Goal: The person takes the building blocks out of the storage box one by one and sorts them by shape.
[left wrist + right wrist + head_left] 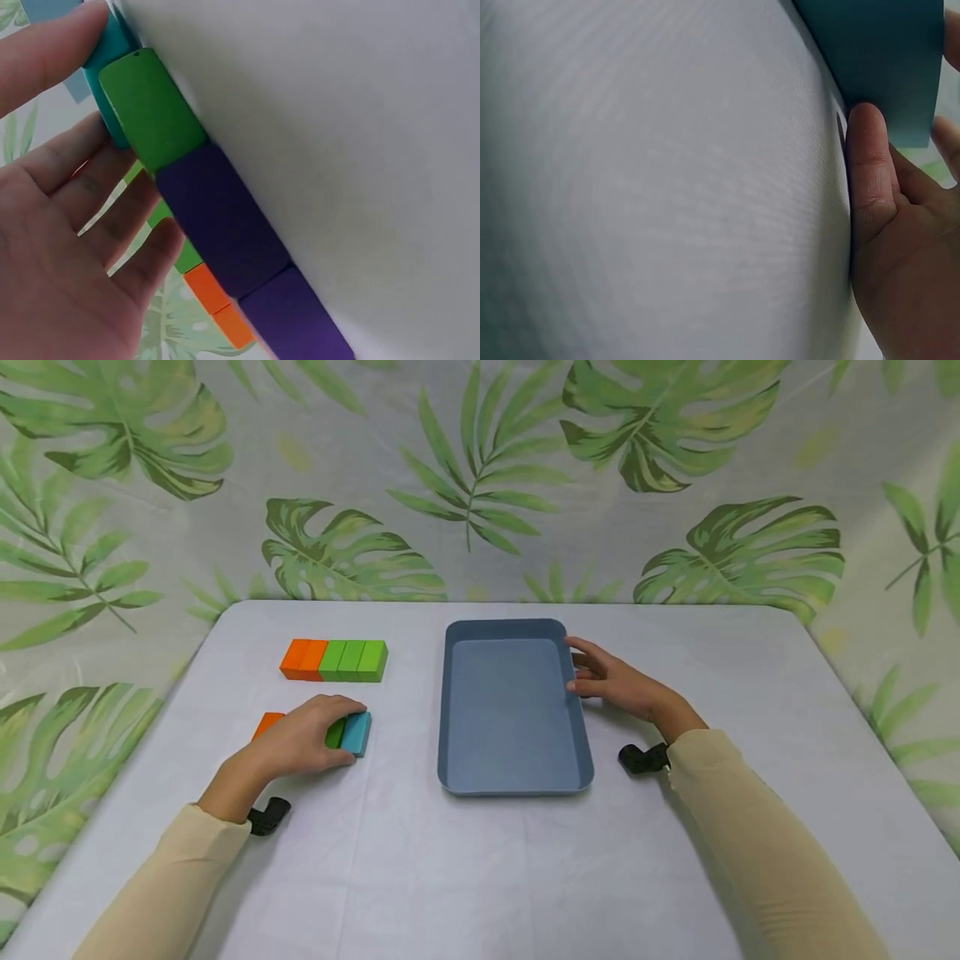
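A blue-grey tray lies on the table, its hollow bare. My right hand is at its right side, thumb and fingertips against the wall; in the right wrist view the thumb meets the tray's side low down. On the left, my left hand pinches the teal block at the right end of a row, thumb on the near side and fingers on the far side. Next to it stands a green block, then purple blocks, mostly hidden by the hand in the head view. An orange block shows past the hand.
Behind the left hand stands a second row, with orange blocks on the left and green blocks on the right. White cloth covers the table. A leaf-patterned curtain hangs along the back edge.
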A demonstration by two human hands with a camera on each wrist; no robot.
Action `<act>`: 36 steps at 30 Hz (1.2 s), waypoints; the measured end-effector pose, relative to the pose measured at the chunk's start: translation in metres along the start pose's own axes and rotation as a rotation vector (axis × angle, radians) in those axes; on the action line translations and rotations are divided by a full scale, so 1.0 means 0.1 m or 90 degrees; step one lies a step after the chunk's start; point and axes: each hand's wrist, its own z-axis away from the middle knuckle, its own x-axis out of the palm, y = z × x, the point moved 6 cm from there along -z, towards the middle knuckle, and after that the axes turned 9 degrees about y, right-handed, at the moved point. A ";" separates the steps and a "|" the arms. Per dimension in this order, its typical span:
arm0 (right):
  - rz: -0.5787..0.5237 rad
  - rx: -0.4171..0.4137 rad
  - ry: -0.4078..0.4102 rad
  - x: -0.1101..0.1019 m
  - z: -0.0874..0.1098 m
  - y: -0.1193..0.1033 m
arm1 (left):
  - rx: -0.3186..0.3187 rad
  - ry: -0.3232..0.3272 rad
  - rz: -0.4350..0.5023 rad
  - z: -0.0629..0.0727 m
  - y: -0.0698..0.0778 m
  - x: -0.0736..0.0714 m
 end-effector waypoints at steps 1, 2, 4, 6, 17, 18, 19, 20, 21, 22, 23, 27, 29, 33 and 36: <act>-0.001 0.000 -0.001 0.00 0.00 0.00 | 0.001 -0.002 -0.001 0.00 0.00 0.00; 0.000 0.000 -0.003 0.01 0.00 0.00 | 0.003 -0.004 -0.002 0.01 0.00 0.00; -0.004 0.002 -0.003 0.01 0.00 -0.01 | 0.007 -0.005 -0.004 0.01 0.01 0.00; -0.007 0.002 -0.005 0.02 0.01 -0.01 | 0.009 -0.006 -0.008 0.01 0.01 0.00; -0.003 0.001 -0.006 0.01 0.00 -0.01 | 0.000 -0.024 -0.005 0.05 -0.01 0.01; 0.000 0.001 -0.004 0.01 0.00 -0.01 | -0.001 -0.024 -0.004 0.05 -0.01 0.01; 0.002 0.001 -0.005 0.00 0.00 0.00 | -0.001 -0.025 -0.004 0.05 -0.01 0.01; 0.005 0.001 -0.003 0.00 0.00 0.00 | -0.001 -0.026 -0.003 0.05 -0.01 0.01; 0.006 0.002 -0.001 0.00 0.00 0.00 | -0.002 -0.027 -0.003 0.05 -0.02 0.01; 0.007 0.002 0.000 0.00 0.00 0.00 | -0.002 -0.027 -0.002 0.05 -0.02 0.01; 0.006 0.002 0.000 0.00 0.00 0.00 | -0.002 -0.027 -0.001 0.06 -0.02 0.02; 0.004 0.003 -0.003 0.00 0.00 0.01 | -0.003 -0.029 0.000 0.06 -0.04 0.02; 0.001 0.005 -0.003 0.00 0.00 0.01 | -0.001 -0.029 -0.001 0.06 -0.04 0.03; 0.002 0.006 -0.003 0.00 0.00 0.01 | -0.004 -0.026 0.007 0.07 -0.05 0.03; 0.008 0.000 -0.006 0.01 -0.01 0.01 | -0.006 -0.009 0.024 0.08 -0.06 0.01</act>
